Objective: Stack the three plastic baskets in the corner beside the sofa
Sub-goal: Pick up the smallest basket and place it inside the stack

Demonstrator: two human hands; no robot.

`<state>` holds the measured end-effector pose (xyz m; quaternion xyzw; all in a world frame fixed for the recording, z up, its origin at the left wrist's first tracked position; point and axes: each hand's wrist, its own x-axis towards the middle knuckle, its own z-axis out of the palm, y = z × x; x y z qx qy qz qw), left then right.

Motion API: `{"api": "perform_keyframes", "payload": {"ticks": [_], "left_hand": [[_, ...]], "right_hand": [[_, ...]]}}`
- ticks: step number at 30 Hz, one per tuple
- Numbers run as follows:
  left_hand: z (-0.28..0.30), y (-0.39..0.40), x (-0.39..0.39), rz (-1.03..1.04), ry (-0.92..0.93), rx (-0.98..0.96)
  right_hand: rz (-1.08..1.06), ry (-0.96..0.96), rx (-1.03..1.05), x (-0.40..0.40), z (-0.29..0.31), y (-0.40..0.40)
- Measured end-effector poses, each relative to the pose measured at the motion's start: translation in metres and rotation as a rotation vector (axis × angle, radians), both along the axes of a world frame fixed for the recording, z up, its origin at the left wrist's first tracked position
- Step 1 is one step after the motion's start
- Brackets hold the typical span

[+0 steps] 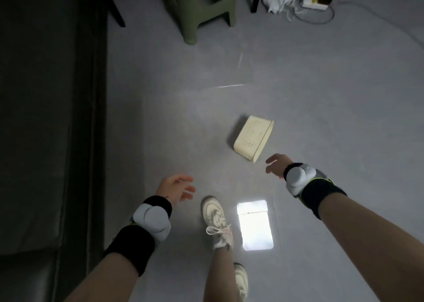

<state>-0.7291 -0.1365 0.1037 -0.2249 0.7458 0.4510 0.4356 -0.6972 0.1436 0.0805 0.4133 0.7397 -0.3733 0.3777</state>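
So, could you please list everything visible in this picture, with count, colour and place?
basket: one, cream, upside down on the floor at centre right
sofa: one, dark, along the left edge
stool: one, green, top centre
power strip: one, white, top right among cables
floor: grey, with a bright reflected patch near the feet
shoes: two, whitish, bottom centre
left hand: open, empty
right hand: open, near the basket, not touching it
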Motion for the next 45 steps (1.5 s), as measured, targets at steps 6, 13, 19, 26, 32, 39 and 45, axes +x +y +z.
{"api": "perform_keyframes", "payload": {"ticks": [6,13,19,26,32,39,45], "left_hand": [[-0.053,0.053,-0.095,-0.04,-0.004,-0.039],[-0.177,0.142,-0.124,-0.051,-0.114,0.0],[-0.293,0.208,-0.104,-0.072,-0.262,-0.038],[-0.321,0.25,-0.078,-0.156,-0.424,0.029],[-0.311,0.244,-0.086,0.142,-0.329,0.136],[-0.255,0.203,-0.12,0.377,-0.094,0.143],[-0.157,0.135,-0.154,0.466,0.115,0.096]], "right_hand": [[0.075,0.028,0.093,-0.076,-0.035,0.054],[0.202,0.046,0.182,-0.144,-0.147,0.132],[0.252,0.033,0.204,-0.169,-0.267,0.172],[0.366,0.063,0.214,-0.166,-0.307,0.179],[0.344,0.075,0.164,-0.164,-0.297,0.174],[0.195,0.363,0.252,-0.165,-0.239,0.147],[-0.023,0.494,0.182,-0.2,-0.139,0.077]]}}
